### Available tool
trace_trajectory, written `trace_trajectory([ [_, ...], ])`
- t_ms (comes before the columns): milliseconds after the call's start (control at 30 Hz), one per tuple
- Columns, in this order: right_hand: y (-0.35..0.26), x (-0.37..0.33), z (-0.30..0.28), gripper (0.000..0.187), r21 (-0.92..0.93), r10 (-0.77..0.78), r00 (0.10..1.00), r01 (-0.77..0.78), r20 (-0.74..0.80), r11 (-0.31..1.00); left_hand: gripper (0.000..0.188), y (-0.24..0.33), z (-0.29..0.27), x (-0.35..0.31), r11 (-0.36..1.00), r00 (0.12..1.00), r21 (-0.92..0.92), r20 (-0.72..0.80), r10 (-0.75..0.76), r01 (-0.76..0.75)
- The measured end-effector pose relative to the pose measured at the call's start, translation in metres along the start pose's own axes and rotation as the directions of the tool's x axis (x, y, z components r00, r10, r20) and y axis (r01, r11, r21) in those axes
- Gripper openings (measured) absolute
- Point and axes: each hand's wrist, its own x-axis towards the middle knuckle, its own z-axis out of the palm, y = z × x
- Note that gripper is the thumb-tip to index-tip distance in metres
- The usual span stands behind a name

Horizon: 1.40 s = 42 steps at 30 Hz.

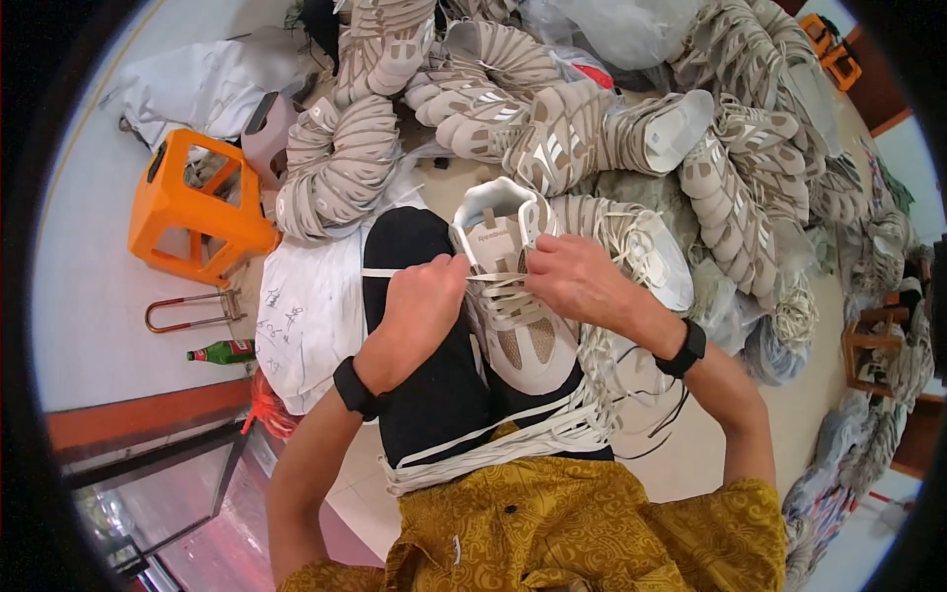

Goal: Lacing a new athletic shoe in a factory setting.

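A beige and white sneaker (533, 350) rests on my lap between my thighs, its toe toward me and its padded collar away. Cream laces cross the lower part of its tongue. My left hand (426, 304) is closed at the shoe's left side, pinching a shoelace (380, 272) whose loose end sticks out over my left thigh. On the right side of the eyelets, my right hand (572, 279) is also closed, its fingertips on the lace that runs across the tongue. A bundle of loose cream laces (533, 439) lies over my lap and hangs beside my right thigh.
Stacked rows of beige shoe uppers (340, 173) spread across the floor ahead and to the right. An orange plastic stool (197, 207) stands at the left, near a green bottle (222, 351) lying on its side. White sacking (306, 326) lies beside my left leg.
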Motion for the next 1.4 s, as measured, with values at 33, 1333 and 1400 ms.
trace_trajectory([
  [33,0.000,0.000,-0.001,0.005,-0.005,-0.016,0.999,0.015,-0.029,1.000,0.013,-0.001,-0.001,0.001,1.000,1.000,-0.001,-0.005,-0.005,0.005],
  [1333,0.048,-0.072,0.044,0.010,0.707,0.785,0.434,-0.707,0.442,-0.007,0.011,-0.042,-0.057,-0.018,0.932,0.915,-0.033,-0.177,-0.362,0.362],
  [1400,0.055,-0.076,0.020,0.009,0.818,0.804,0.476,-0.574,0.356,-0.022,0.016,-0.054,-0.060,-0.020,0.318,0.792,-0.809,0.270,-0.548,0.495],
])
